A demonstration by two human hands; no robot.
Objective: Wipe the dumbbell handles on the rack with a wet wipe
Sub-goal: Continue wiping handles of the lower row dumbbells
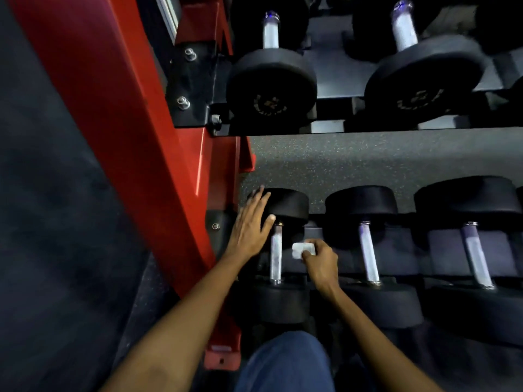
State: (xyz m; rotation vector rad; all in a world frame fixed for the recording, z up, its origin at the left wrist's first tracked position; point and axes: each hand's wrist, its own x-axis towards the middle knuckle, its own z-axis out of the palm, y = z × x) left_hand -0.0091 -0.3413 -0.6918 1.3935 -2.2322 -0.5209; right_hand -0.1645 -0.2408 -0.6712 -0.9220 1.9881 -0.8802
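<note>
A: Where do we stand on the rack (158,114)?

B: We are crouched at its lower row, by the red upright. Our left hand (250,224) lies flat with fingers spread on the far head of the leftmost dumbbell (278,250), thumb near the collar. It grips nothing; it seems only to steady the weight.

A: And the wipe?

B: Our right hand (319,264) pinches the folded wet wipe (302,248) between thumb and fingertips. The wipe hangs just to the right of that dumbbell's handle (276,257), near it but, as far as we can tell, not touching.

A: Which way does the handle run?

B: Away from us, front to back, one head near our knee (285,363) and one under our left palm. So the wipe sits beside the bar's middle, and the bar lies to the left of our right hand.

A: Then the right hand is the one to use?

B: We judge so. It already holds the wipe and is the nearer to the bare metal. A short move leftward should bring the wipe onto the bar; then the strokes would run along its length, toward us and away.

A: The rest of the row?

B: The second handle (368,254) and the third handle (477,256) lie parallel further right. Two more dumbbells sit on the upper shelf (368,131).
</note>
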